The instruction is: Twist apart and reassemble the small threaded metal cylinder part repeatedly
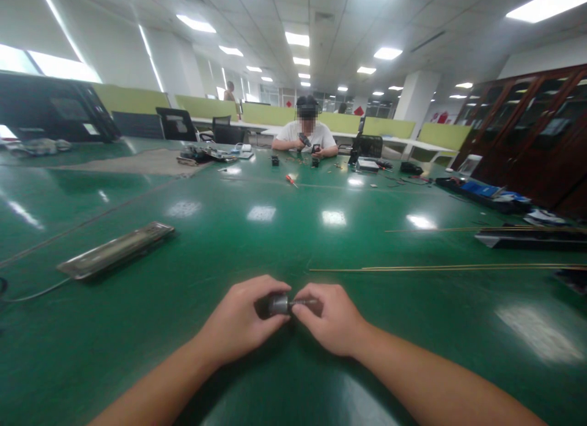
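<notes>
Close in front of me, my left hand (250,316) curls its thumb and fingers around a small grey metal cylinder (279,304), which lies sideways. From its right end comes a thin dark metal shaft (307,302); whether the two are one piece I cannot tell. My right hand (333,319) is closed on that shaft in a pinch between thumb and fingertips. Both hands stay low over the green tabletop (220,249), their fingertips almost meeting. The left palm hides the cylinder's far end.
A long flat metal bar-shaped device (117,250) with a cable lies at left. Thin brass-coloured rods (440,268) stretch in from the right. Farther off are a red screwdriver (291,180) and a black tray (486,194). Across the table sits a person (305,132) holding a dark tool.
</notes>
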The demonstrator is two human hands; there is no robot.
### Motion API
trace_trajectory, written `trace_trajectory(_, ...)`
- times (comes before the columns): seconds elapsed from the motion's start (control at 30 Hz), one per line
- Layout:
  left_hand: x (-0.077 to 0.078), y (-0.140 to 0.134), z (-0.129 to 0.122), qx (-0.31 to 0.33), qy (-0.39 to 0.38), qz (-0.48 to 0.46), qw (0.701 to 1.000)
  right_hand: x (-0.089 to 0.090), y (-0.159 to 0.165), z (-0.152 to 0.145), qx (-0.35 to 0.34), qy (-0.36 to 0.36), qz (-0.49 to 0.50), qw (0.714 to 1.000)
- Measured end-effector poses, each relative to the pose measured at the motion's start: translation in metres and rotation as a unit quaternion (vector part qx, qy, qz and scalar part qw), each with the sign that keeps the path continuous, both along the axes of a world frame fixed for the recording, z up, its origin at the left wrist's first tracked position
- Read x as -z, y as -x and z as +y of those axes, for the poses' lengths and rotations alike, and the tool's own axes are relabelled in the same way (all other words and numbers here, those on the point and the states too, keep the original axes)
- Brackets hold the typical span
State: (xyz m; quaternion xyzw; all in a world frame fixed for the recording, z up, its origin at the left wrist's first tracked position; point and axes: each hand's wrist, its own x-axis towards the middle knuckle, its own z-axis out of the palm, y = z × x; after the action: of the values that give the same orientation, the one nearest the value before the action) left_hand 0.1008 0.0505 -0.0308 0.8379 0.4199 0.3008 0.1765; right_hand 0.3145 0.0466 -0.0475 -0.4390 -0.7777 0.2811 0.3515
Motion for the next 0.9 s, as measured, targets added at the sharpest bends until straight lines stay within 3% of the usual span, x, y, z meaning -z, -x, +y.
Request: trace_trajectory(0.9,-0.0044,0.001,0.0013,-0.005,-0.016,-0.001,1.0,-0.0037,0.0012,-0.0009,0.011,-0.003,0.007,1.0)
